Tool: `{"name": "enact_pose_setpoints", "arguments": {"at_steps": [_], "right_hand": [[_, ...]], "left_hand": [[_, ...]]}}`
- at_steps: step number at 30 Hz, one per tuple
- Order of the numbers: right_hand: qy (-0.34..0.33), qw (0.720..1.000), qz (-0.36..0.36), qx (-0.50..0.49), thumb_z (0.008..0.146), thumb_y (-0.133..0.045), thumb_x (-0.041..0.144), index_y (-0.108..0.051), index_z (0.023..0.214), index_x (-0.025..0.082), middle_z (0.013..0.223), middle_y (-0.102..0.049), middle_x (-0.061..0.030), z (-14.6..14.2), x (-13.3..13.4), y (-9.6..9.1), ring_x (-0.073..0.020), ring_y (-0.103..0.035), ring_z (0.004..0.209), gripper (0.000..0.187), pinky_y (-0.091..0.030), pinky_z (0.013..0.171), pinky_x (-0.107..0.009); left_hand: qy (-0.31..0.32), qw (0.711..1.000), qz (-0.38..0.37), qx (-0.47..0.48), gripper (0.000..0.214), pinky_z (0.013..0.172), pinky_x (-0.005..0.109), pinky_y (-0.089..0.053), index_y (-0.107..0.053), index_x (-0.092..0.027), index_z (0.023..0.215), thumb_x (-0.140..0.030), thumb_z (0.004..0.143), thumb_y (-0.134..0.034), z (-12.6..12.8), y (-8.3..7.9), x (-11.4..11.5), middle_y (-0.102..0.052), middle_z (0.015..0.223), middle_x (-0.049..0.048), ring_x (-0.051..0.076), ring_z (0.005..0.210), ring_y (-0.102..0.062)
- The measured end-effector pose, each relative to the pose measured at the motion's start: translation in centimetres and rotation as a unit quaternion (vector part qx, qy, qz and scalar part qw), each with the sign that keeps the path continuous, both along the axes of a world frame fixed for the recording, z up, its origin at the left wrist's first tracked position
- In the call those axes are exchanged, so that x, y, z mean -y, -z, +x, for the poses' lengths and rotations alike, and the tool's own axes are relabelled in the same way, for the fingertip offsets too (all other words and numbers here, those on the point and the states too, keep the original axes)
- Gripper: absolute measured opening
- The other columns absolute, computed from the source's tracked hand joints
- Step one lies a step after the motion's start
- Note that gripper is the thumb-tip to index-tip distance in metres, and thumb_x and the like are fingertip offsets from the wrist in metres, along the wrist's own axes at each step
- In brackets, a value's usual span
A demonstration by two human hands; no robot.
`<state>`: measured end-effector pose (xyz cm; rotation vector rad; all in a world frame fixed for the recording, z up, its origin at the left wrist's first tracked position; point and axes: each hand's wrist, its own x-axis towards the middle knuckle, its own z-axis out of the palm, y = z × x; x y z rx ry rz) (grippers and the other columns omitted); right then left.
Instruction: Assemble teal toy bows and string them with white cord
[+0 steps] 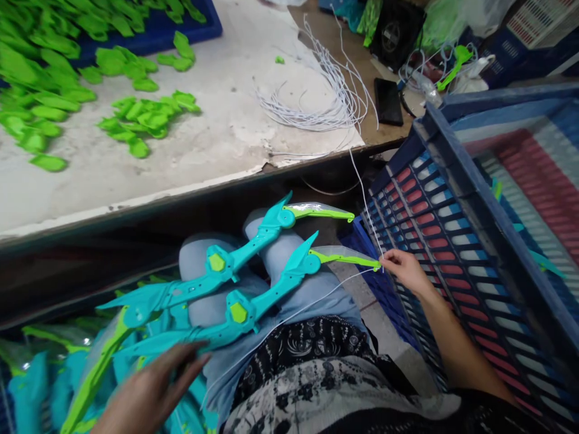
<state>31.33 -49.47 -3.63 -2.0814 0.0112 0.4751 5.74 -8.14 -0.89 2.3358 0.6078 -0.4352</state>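
Observation:
Two teal toy bows with lime-green limbs lie across my lap: the nearer toy bow (266, 301) and a farther one (246, 247). At the nearer bow's right tip, my right hand (402, 270) pinches a white elastic-looking string (368, 199). One part of this string rises to the table; another runs slackly from the tip down across my lap. My left hand (151, 386), slightly blurred, is at the near edge of that bow's left part. Its fingers are stretched out with the thumb apart; whether they touch the bow I cannot tell.
More teal bows (27, 386) are heaped at my lower left. Green plastic pieces (147, 114) and a bundle of white strings (316, 111) lie on the white-topped table (217, 132). A blue slatted crate (452, 241) stands close on my right. A black phone (388, 101) lies near the table's right edge.

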Motion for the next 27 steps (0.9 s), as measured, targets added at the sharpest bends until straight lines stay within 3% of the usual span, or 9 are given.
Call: {"name": "enact_pose_setpoints", "arguments": {"at_steps": [2,5,8,11,13,17,22,27], "right_hand": [[0.034,0.998,0.026,0.040,0.064,-0.074,0.046,-0.064,0.067,0.017,0.059,-0.061,0.0008,0.8,-0.8,-0.4,-0.0118,-0.053,0.054,0.030,-0.042,0.051,-0.024],[0.077,0.990,0.101,0.060,0.066,-0.073,0.048,-0.062,0.072,0.018,0.058,-0.060,0.0012,2.3,-3.3,-0.7,-0.0118,-0.054,0.052,0.032,-0.045,0.049,-0.024],[0.096,0.980,0.141,0.098,0.066,-0.074,0.047,-0.061,0.073,0.019,0.062,-0.063,0.0000,3.7,-6.1,-0.1,-0.0134,-0.059,0.056,0.032,-0.049,0.052,-0.025],[0.085,0.974,0.130,0.165,0.072,-0.069,0.043,-0.063,0.075,0.019,0.069,-0.067,-0.0016,4.6,-8.0,0.7,-0.0144,-0.062,0.064,0.026,-0.051,0.060,-0.027],[0.064,0.969,0.102,0.214,0.076,-0.066,0.039,-0.063,0.076,0.019,0.074,-0.068,-0.0023,5.0,-8.6,1.1,-0.0146,-0.063,0.067,0.020,-0.052,0.066,-0.027],[0.012,0.960,0.020,0.278,0.081,-0.062,0.034,-0.064,0.076,0.020,0.075,-0.070,-0.0019,5.6,-8.8,1.4,-0.0148,-0.062,0.068,0.015,-0.050,0.068,-0.027],[-0.042,0.943,-0.036,0.330,0.086,-0.057,0.031,-0.063,0.075,0.021,0.078,-0.070,-0.0027,5.5,-8.8,1.7,-0.0159,-0.063,0.072,0.016,-0.050,0.071,-0.029],[-0.089,0.928,-0.042,0.360,0.088,-0.057,0.027,-0.063,0.075,0.023,0.082,-0.070,-0.0035,5.5,-9.0,2.1,-0.0186,-0.063,0.083,0.015,-0.051,0.080,-0.033]], "left_hand": [[0.016,0.997,0.014,0.078,0.052,0.088,0.038,-0.053,-0.064,-0.033,0.115,-0.063,0.074,-0.055,4.9,0.3,1.9,-0.068,0.118,0.0013,0.030,0.106,-0.064],[0.097,0.990,-0.039,0.099,0.061,0.094,0.040,-0.050,-0.061,-0.019,0.122,-0.062,0.079,-0.048,9.7,1.6,5.1,-0.066,0.119,0.0125,0.031,0.111,-0.061],[0.158,0.982,-0.090,0.041,0.055,0.093,0.040,-0.051,-0.066,-0.019,0.116,-0.058,0.082,-0.047,10.6,2.4,6.7,-0.068,0.116,0.0118,0.030,0.108,-0.064],[0.196,0.968,-0.157,-0.011,0.045,0.090,0.035,-0.052,-0.070,-0.023,0.110,-0.054,0.083,-0.050,10.8,2.1,6.6,-0.070,0.113,0.0080,0.028,0.104,-0.065],[0.170,0.967,-0.191,-0.004,0.039,0.089,0.034,-0.052,-0.072,-0.022,0.102,-0.050,0.083,-0.051,12.2,1.7,6.5,-0.072,0.107,0.0072,0.027,0.099,-0.067],[0.026,0.957,-0.287,0.040,0.036,0.089,0.036,-0.052,-0.070,-0.018,0.103,-0.042,0.081,-0.057,18.0,2.2,8.0,-0.073,0.103,0.0086,0.025,0.096,-0.067],[-0.148,0.846,-0.511,-0.024,0.031,0.078,0.030,-0.055,-0.062,-0.012,0.113,-0.019,0.082,-0.062,24.4,4.6,12.7,-0.072,0.091,0.0094,0.015,0.076,-0.068],[-0.169,0.758,-0.625,-0.076,0.011,0.066,0.025,-0.056,-0.060,-0.011,0.097,-0.011,0.087,-0.059,27.5,6.0,16.1,-0.070,0.079,0.0080,0.013,0.067,-0.068]]}}
